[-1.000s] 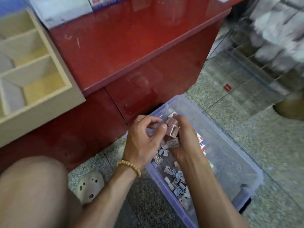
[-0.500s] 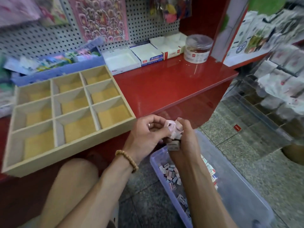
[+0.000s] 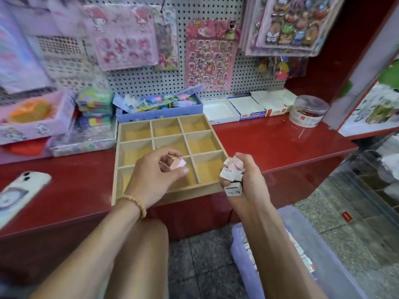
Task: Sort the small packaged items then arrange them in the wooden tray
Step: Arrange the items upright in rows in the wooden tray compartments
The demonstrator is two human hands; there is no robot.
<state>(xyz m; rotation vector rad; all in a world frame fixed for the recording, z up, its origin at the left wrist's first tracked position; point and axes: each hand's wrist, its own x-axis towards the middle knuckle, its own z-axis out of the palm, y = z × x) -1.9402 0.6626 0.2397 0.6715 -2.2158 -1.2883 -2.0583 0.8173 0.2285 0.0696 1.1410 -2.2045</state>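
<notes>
A wooden tray (image 3: 166, 192) with nine bare compartments sits on the red counter (image 3: 269, 145). My left hand (image 3: 155, 178) hovers over the tray's near middle compartment and pinches one small pink packaged item (image 3: 178, 164). My right hand (image 3: 244, 180) is just past the tray's near right corner and grips a bunch of small pink and white packaged items (image 3: 232, 171). Low on the right, a clear plastic bin (image 3: 319, 262) on the floor holds more small items, mostly hidden behind my right forearm.
A white phone (image 3: 19, 190) lies on the counter at the left. Behind the tray stand boxes of stationery (image 3: 246, 110) and a clear round jar (image 3: 308, 111). Sticker sheets hang on the pegboard (image 3: 151, 80). My knee (image 3: 142, 244) is below the counter edge.
My view rose from the bin on the floor to the counter. Both hands lifted from the bin with the items and separated, the left moving over the tray with one pink item.
</notes>
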